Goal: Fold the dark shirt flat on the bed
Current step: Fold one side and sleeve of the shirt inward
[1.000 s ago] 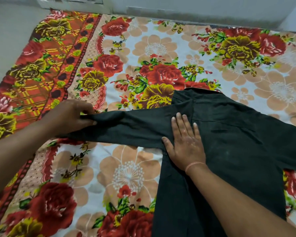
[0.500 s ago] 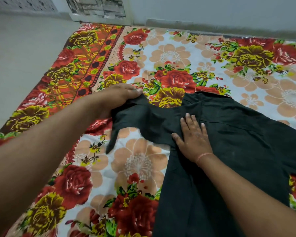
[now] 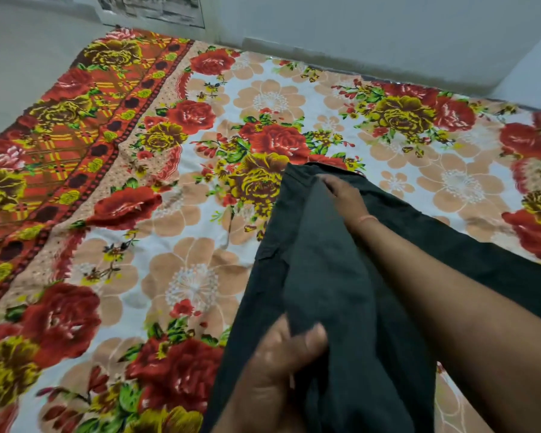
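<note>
Floral bedsheet (image 3: 200, 276) in red, yellow and peach covers nearly everything I see from the head camera, with a grey wall (image 3: 356, 32) along the far edge and pale floor (image 3: 19, 57) at the far left. On my feed the dark shirt (image 3: 469, 245) lies on the right half of the sheet, running from the near edge up toward the middle, with its far end just beside a big yellow flower print.

One sleeve (image 3: 322, 251) is raised off the shirt's body as a long fold that runs from the near side to the far end. The left hand (image 3: 275, 379), close to the camera and blurred, grips the near end of that sleeve, with the thumb on one side of the cloth and the fingers curled on the other.

The right hand (image 3: 345, 196) rests on the shirt at its far end, palm down. Its fingers (image 3: 328, 182) lie fairly straight on the cloth, and the tips slip behind the raised fold, so I cannot see them. A thin orange band (image 3: 367, 218) circles that wrist, and the right forearm (image 3: 450, 307) crosses the shirt's body from the near right.
</note>
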